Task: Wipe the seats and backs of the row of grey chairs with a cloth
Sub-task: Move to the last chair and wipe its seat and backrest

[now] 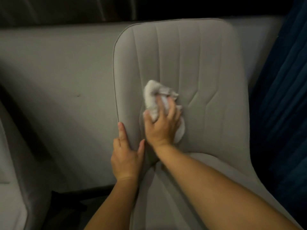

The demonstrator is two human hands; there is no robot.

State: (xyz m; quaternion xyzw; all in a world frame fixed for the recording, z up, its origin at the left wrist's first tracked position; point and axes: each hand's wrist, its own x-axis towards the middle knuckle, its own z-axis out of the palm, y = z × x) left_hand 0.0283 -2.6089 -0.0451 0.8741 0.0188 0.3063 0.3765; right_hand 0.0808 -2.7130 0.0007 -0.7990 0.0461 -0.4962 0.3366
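A grey padded chair [191,60] with stitched vertical seams fills the middle of the head view, its back facing me. My right hand [161,125] grips a crumpled white cloth [152,95] and presses it against the lower left part of the chair back. My left hand [126,156] holds the chair's left edge where back and seat meet, thumb on the front and fingers along the side. The seat [166,196] runs down under my right forearm.
Part of another grey chair [11,188] shows at the lower left. A grey wall or panel [58,80] lies behind the chairs. Dark blue fabric [285,97] hangs along the right edge. Dark floor [66,205] sits between the chairs.
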